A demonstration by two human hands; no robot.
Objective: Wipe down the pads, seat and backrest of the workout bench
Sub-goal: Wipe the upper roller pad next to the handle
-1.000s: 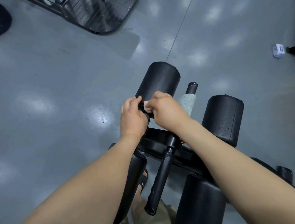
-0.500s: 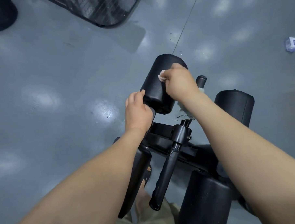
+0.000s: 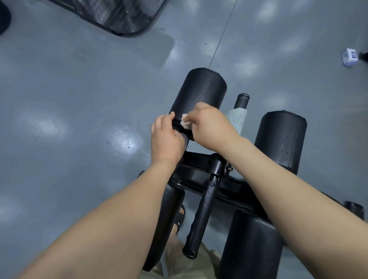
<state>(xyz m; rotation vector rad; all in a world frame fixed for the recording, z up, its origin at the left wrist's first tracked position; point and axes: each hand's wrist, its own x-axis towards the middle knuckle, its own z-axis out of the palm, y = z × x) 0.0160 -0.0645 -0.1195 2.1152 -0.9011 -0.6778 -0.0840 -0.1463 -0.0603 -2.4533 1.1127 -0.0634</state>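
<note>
The right hand (image 3: 210, 127) is coming back down the roller pad (image 3: 200, 90). Half a second ago it was pressing the pinkish cloth (image 3: 185, 122) on the pad's far top, well beyond the fingers of the left hand (image 3: 166, 140); now the cloth is sitting pinched at the near end, just beside those fingers. The pad beyond the right fingertips is showing again, as is the greenish towel (image 3: 237, 118) beside the knuckles

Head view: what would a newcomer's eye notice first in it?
At the centre, the right hand pinches a small pale cloth against a black roller pad, whose near end the left hand grips. A grey towel drapes the bar beside them.
</note>
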